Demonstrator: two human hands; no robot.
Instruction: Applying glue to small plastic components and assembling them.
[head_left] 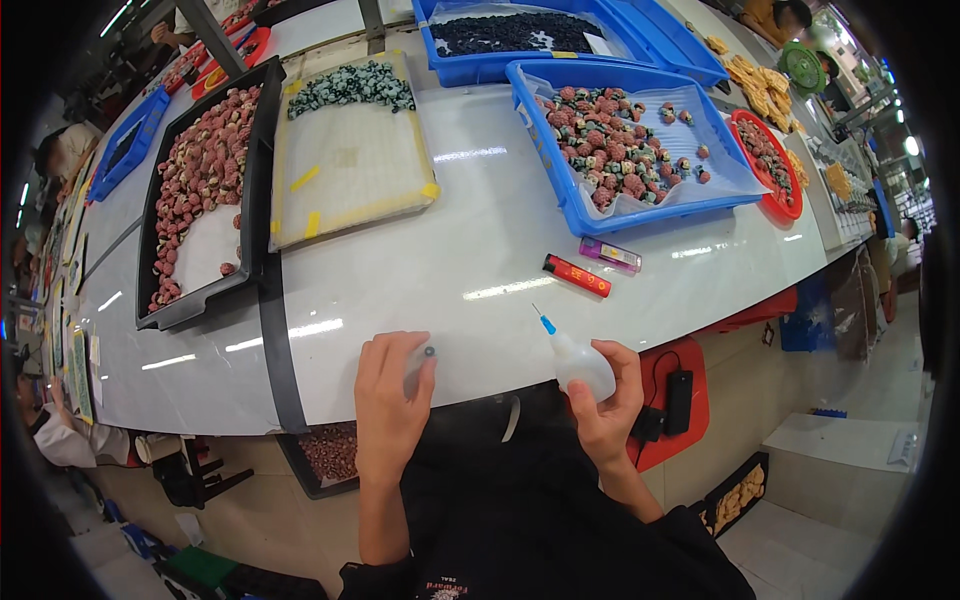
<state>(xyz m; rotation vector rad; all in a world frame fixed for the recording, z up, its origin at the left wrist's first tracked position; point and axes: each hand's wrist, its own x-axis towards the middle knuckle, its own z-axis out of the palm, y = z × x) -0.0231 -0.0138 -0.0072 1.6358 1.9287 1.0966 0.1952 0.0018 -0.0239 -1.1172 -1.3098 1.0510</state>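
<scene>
The white counter [480,240] fills the middle of the frame. At upper left a black tray [262,200] holds reddish pieces; at upper right sits a blue tray [560,170]. Lower centre, the right hand [610,405] grips a white squeeze bottle [578,362], blue nozzle pointing up-left. The left hand [388,400] pinches a small dark bead [429,351].
</scene>
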